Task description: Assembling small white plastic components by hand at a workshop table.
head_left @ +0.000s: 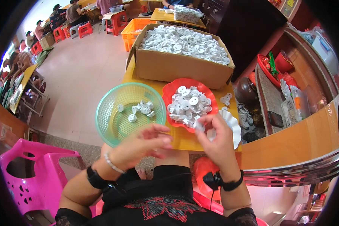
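Note:
My right hand (219, 140) is over the front edge of a red scalloped bowl (211, 92), pinching a small white plastic piece (199, 126) between thumb and fingers. The bowl holds a heap of similar round white plastic parts (190, 106). Left of it, my left hand (142, 146) hovers by the near rim of a mint-green mesh basket (102, 113). Its fingers are stretched and apart, slightly blurred by motion. Inside the basket lies a small cluster of white parts (144, 108). A white scalloped plate (235, 132) is partly hidden behind my right hand.
Behind the bowls, a large cardboard box (177, 66) full of white parts stands on the yellow table (182, 140). A few loose parts (226, 98) lie right of the bowl. A pink chair (45, 165) is at left, a wooden counter (290, 141) at right. People sit farther back.

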The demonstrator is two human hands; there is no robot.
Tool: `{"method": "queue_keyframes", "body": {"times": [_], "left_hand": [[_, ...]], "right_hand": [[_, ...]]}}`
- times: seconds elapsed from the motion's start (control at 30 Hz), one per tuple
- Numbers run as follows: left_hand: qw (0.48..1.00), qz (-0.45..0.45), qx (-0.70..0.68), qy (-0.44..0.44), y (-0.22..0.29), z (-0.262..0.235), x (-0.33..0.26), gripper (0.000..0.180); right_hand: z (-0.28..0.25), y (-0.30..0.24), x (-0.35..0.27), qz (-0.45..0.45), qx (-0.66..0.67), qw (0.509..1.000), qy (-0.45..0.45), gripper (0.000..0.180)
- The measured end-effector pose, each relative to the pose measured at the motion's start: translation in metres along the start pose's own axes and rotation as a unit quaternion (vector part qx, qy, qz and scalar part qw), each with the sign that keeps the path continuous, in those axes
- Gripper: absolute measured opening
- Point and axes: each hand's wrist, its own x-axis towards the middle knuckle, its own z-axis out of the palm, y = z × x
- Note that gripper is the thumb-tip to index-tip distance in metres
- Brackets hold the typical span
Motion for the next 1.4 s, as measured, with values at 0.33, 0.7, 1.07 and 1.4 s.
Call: {"method": "queue_keyframes", "body": {"times": [0.33, 0.7, 1.07, 1.4], "left_hand": [[0.712, 0.112, 0.677, 0.152, 0.005, -0.101, 0.066, 0.031], [0.593, 0.06, 0.788, 0.153, 0.003, -0.103, 0.089, 0.016], [0.863, 0.076, 0.469, 0.17, 0.035, -0.085, 0.032, 0.027], [0.966, 0.094, -0.222, -0.095, -0.014, -0.007, -0.001, 0.04]], "right_hand": [[-0.023, 0.083, 0.039, 0.041, -0.045, 0.986, 0.157, 0.023], [-0.028, 0.161, -0.038, 0.188, -0.295, 0.936, -0.041, 0.024], [-0.02, 0.175, -0.036, 0.2, -0.299, 0.933, -0.021, 0.013], [-0.027, 0.182, -0.035, 0.17, -0.218, 0.959, 0.06, 0.012]]}}
